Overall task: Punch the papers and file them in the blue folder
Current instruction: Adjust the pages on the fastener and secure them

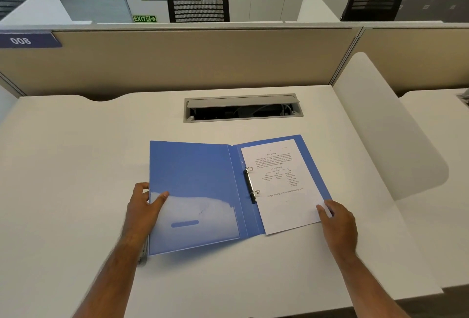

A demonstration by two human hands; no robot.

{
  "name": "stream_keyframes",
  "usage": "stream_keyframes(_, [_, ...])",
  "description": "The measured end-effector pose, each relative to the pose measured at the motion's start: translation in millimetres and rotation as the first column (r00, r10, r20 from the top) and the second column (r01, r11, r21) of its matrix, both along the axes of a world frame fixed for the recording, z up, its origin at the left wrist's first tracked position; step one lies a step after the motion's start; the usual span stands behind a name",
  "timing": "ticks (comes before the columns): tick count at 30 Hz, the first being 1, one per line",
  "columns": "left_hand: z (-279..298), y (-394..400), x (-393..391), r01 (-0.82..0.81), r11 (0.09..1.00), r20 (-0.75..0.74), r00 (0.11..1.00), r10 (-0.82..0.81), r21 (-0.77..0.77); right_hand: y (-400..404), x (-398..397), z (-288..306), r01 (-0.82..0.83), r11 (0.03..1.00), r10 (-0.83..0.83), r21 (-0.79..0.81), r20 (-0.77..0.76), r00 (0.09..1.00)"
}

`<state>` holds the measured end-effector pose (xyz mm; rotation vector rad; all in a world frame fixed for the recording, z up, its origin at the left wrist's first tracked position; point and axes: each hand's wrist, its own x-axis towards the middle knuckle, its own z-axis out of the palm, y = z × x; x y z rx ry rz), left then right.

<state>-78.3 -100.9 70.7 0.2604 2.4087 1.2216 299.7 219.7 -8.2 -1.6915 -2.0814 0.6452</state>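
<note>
the blue folder [200,191] lies open mid-desk [76,165], a printed paper [284,185] on its rings [251,184]. the left hand [143,208] pinches the raised left cover's edge. the right hand [338,224] rests flat, fingers together, on the paper's near corner.

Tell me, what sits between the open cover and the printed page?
In the head view, the folder's spine with its metal ring clip lies between the cover and the paper.

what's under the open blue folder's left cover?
Grey edge of something pokes out under the blue folder cover by the left hand. Likely the punch; mostly covered, can't confirm.
</note>
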Motion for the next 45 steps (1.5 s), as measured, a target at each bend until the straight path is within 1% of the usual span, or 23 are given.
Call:
stream_keyframes(4, [0.5,0.2,1.1,0.002,1.0,0.001,1.0,-0.002,-0.012,-2.0,-0.2,3.1,-0.034,0.999,0.033,0.02,0.062,0.998])
stream_keyframes(8, [0.8,0.4,0.9,0.001,1.0,-0.009,1.0,-0.001,-0.015,-3.9,1.1,3.7,-0.056,0.998,0.054,0.016,0.092,0.994])
stream_keyframes(9, [0.9,0.3,0.9,0.001,1.0,-0.01,1.0,-0.002,-0.015,-3.7,1.3,2.8,-0.051,0.999,0.051,0.004,0.066,0.997])
stream_keyframes(11, [0.7,0.1,0.9,0.001,1.0,-0.01,1.0,-0.001,-0.017,-3.1,-0.7,4.1,-0.016,0.998,0.012,-0.062,-0.066,0.998])
stream_keyframes(13, [-0.2,-0.5,0.1,0.0,1.0,-0.009,1.0,0.0,-0.024,-2.7,-5.5,12.4,0.04,0.986,-0.073,-0.163,-0.202,0.977])
stream_keyframes(14, [-0.3,-0.5,0.0,0.0,1.0,-0.007,1.0,0.0,-0.026,-2.3,-7.5,16.5,0.064,0.978,-0.112,-0.199,-0.241,0.964])
stream_keyframes(17, [-1.6,-0.9,-0.3,-0.002,1.0,-0.002,1.0,0.002,-0.022,-1.8,-9.1,23.6,0.085,0.971,-0.144,-0.224,-0.262,0.954])
stream_keyframes(25, [-1.7,-0.8,-0.8,-0.006,1.0,-0.008,1.0,0.006,-0.024,2.4,-6.0,29.7,0.034,0.978,-0.085,-0.205,-0.247,0.965])
stream_keyframes(30, [-3.7,1.4,-0.5,-0.028,0.999,-0.039,0.999,0.026,-0.046,6.2,-9.7,31.2,0.007,0.954,-0.102,-0.299,-0.303,0.947])
stream_keyframes(33, [-7.9,2.4,-0.1,-0.035,0.999,-0.06,0.998,0.032,-0.041,7.9,-13.6,30.4,0.019,0.913,-0.174,-0.409,-0.346,0.922])
stream_keyframes(35, [-11.6,4.1,-1.5,-0.05,0.998,-0.088,0.995,0.046,-0.039,8.2,-15.7,32.1,0.034,0.894,-0.22,-0.446,-0.371,0.902])
stream_keyframes(38, [-13.0,10.1,-1.1,-0.076,0.985,-0.148,0.988,0.053,-0.155,5.0,-19.5,37.6,0.012,0.873,-0.265,-0.488,-0.453,0.851])
stream_keyframes(40, [-9.9,16.3,2.6,-0.069,0.973,-0.182,0.983,0.028,-0.221,1.8,-23.2,42.5,-0.027,0.851,-0.29,-0.524,-0.513,0.808])
stream_keyframes(42, [-8.0,22.7,7.3,-0.047,0.973,-0.202,0.979,0.0,-0.227,0.7,-27.0,45.1,-0.058,0.838,-0.299,-0.543,-0.545,0.784])
stream_keyframes(45, [-12.8,31.6,13.0,-0.004,0.977,-0.189,0.981,-0.037,-0.211,1.3,-31.8,45.8,-0.082,0.818,-0.309,-0.57,-0.554,0.773])
